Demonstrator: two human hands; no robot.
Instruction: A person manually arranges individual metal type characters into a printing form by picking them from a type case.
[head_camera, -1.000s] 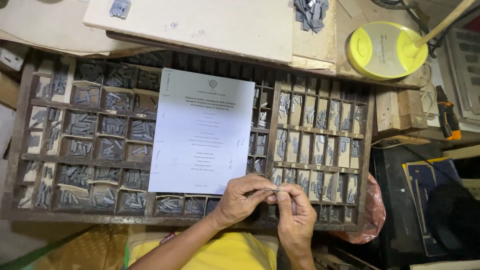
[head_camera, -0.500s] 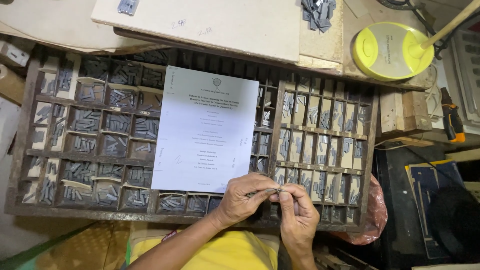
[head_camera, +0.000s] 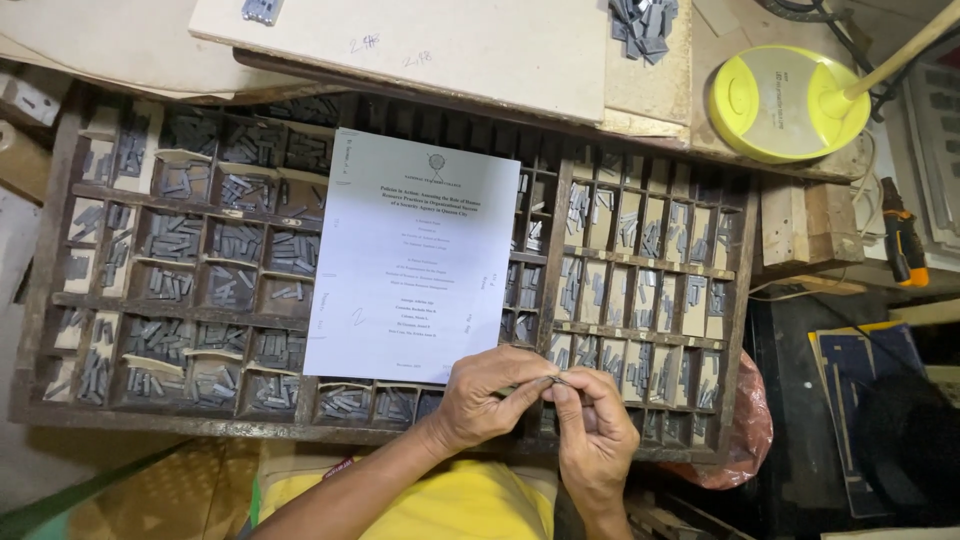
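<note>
**Both hands pinch a small metal piece over the near edge of the type case**

Wooden type case (head_camera: 60, 300) lies flat on the table, many small compartments packed with grey metal type sorts (head_camera: 180, 235). Sorted by compartment, so each kind is quick to find by position. Printed white sheet (head_camera: 415, 255) lies on top of the case's middle, text facing the person, likely as copy to read from while working; it covers several compartments.

Left hand (head_camera: 490, 400) and right hand (head_camera: 595, 430) meet at the near edge of the case, right of centre, just near of the sheet's bottom corner. Held close to the body and above the compartments, probably for a good look at fine detail.

Grip: fingertips of both hands closed together on a thin metal piece (head_camera: 556, 380), tiny, mostly hidden; seems to be a type sort or short stick, cannot tell which. Left thumb and forefinger pinch one end, right fingers close on the other. No gap between the two grips.

Far right: yellow lamp base (head_camera: 775, 100) on a board. Loose grey sorts (head_camera: 640, 18) piled far, at the top. Pale board (head_camera: 480, 50) overlaps the case's far edge.
</note>
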